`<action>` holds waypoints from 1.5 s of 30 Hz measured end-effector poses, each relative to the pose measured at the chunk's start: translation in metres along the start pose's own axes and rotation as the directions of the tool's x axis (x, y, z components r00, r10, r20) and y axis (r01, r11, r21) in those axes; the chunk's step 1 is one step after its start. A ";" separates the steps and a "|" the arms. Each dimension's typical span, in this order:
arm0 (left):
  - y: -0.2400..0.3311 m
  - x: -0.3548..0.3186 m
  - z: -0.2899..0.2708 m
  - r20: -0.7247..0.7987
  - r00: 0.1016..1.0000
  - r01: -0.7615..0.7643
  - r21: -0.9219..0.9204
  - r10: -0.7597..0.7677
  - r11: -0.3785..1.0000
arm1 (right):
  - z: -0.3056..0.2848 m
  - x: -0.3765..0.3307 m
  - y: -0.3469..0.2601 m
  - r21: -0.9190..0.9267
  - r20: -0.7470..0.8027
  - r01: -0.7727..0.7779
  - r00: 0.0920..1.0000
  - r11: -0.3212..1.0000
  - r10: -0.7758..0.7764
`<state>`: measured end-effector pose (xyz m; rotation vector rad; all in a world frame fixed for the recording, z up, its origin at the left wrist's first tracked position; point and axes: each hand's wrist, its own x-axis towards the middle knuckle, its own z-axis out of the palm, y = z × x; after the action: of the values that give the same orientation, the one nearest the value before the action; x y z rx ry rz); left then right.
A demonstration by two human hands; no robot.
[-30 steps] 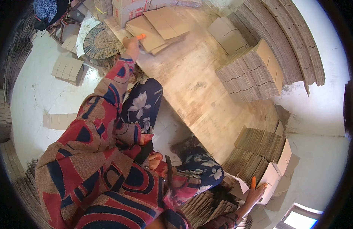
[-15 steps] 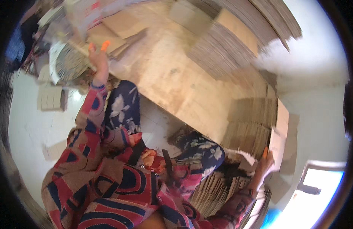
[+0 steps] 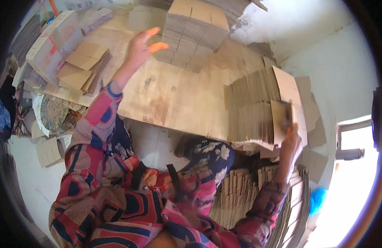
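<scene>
My left hand (image 3: 142, 48) reaches over the wooden table with its fingers apart and nothing between them. Orange covers sit on two of its digits. Beyond it stands a tall stack of folded cardboard pieces (image 3: 193, 35). At the right end of the table, my right hand (image 3: 292, 138) is against the near edge of an upright cardboard sheet (image 3: 279, 118), the end one of a long row of cardboard pieces (image 3: 249, 107). That hand also has an orange finger cover. Its fingers are blurred and partly hidden, so whether they grip the sheet cannot be made out.
A flat pile of cardboard (image 3: 85, 66) lies at the table's left, beside a white box (image 3: 54, 43). More cardboard bundles (image 3: 236, 194) stand below the table at the right. My knees are under the table's near edge (image 3: 174, 126). A wall rises at the right.
My left hand has moved from the table's left edge to the right, over the tabletop. My right hand stays at the row's end, higher in view. The whole view has shifted.
</scene>
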<state>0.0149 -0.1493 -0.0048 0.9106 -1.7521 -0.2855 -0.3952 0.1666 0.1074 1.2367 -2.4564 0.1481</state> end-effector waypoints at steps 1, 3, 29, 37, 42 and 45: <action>0.009 0.015 0.014 0.019 0.998 -0.060 0.030 0.059 0.998 | -0.009 -0.005 -0.005 -0.043 -0.090 -0.053 0.995 0.998 0.049; 0.029 0.045 0.042 0.073 0.984 -0.166 0.057 0.161 0.985 | -0.034 -0.018 -0.019 0.012 -0.252 -0.145 0.957 0.989 0.143; -0.006 0.142 0.092 0.327 0.901 -0.356 0.186 0.284 0.916 | -0.011 -0.029 -0.134 0.956 -0.115 0.053 0.972 0.288 0.204; 0.100 0.133 0.030 0.185 0.682 -0.704 0.427 0.707 0.567 | -0.005 -0.026 -0.122 0.774 -0.437 0.271 0.883 0.572 0.172; 0.179 0.041 -0.018 0.397 0.687 -0.717 0.233 0.608 0.658 | -0.014 -0.020 -0.114 0.511 -0.571 0.351 0.821 0.784 0.005; 0.200 0.008 -0.030 0.681 0.665 -0.528 0.141 0.305 0.837 | -0.021 -0.009 -0.112 0.357 -0.656 0.432 0.747 0.828 -0.107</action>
<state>-0.0466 -0.0122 0.1310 0.6196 -2.6623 0.0309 -0.2957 0.1117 0.1146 1.4468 -1.6725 0.9866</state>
